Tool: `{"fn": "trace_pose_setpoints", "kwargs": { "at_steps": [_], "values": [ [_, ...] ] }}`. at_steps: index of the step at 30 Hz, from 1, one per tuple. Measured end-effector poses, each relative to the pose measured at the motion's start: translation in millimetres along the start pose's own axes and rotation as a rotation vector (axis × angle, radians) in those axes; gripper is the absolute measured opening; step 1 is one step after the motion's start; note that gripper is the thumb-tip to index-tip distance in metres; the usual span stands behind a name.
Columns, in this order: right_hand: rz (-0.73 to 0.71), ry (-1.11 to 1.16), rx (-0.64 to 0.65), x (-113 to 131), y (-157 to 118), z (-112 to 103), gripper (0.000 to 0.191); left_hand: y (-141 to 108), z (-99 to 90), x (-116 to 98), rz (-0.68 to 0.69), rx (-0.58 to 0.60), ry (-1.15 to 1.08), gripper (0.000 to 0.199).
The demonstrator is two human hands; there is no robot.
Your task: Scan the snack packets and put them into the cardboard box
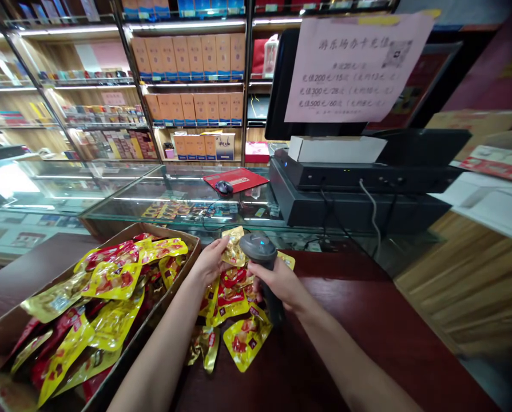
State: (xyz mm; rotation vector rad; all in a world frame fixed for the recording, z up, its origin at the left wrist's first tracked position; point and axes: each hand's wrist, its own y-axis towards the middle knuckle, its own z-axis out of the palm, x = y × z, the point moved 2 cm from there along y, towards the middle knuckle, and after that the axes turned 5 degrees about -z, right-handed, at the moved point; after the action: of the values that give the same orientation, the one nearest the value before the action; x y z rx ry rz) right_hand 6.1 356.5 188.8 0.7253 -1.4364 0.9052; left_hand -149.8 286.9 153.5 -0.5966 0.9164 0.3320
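My left hand (213, 258) pinches a small gold snack packet (234, 246) by its left side, above the dark red table (324, 343). Wrapped round the handle of a black handheld scanner (259, 247) is my right hand (281, 281); the scanner's head is beside the packet's right edge. Beneath both hands lies a loose pile of yellow, red and gold packets (232, 292), partly hidden by the hands and scanner. A yellow packet (247, 337) lies at the pile's front. Left of my left arm, an open cardboard box (182, 280) holds several similar packets (114, 280).
Behind the table stands a glass display counter (127, 194) with a red mat (238, 180) and a black mouse (224, 186) on it. A monitor (281, 86) bearing a paper sign and black machines (324, 200) stand at the right. Shelves of boxes line the back.
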Motion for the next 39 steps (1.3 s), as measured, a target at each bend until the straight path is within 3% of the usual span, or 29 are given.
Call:
{"fn": "trace_pose_setpoints", "kwargs": {
  "at_steps": [5,8,11,15,22,39],
  "values": [
    [-0.013,-0.008,0.001,1.9,-2.7,2.9,0.016,2.6,-1.0,3.0,0.247,-0.003,0.188,0.055],
    [-0.016,-0.026,-0.011,4.1,-5.2,5.4,0.017,7.2,-3.2,6.4,0.395,-0.052,0.319,0.054],
    [-0.016,-0.036,0.000,5.7,-7.2,8.2,0.017,8.6,-4.9,7.1,0.456,-0.070,0.409,0.046],
    [-0.007,-0.039,0.026,3.0,-6.8,11.0,0.019,5.4,-4.6,5.3,0.463,-0.090,0.444,0.043],
    [-0.038,-0.087,0.015,-7.2,-2.5,11.4,0.021,2.0,3.0,3.8,0.443,-0.006,0.375,0.042],
    [-0.038,-0.105,0.031,-2.8,-5.9,13.7,0.024,5.8,-0.4,5.1,0.455,-0.035,0.407,0.041]
  ]
}}
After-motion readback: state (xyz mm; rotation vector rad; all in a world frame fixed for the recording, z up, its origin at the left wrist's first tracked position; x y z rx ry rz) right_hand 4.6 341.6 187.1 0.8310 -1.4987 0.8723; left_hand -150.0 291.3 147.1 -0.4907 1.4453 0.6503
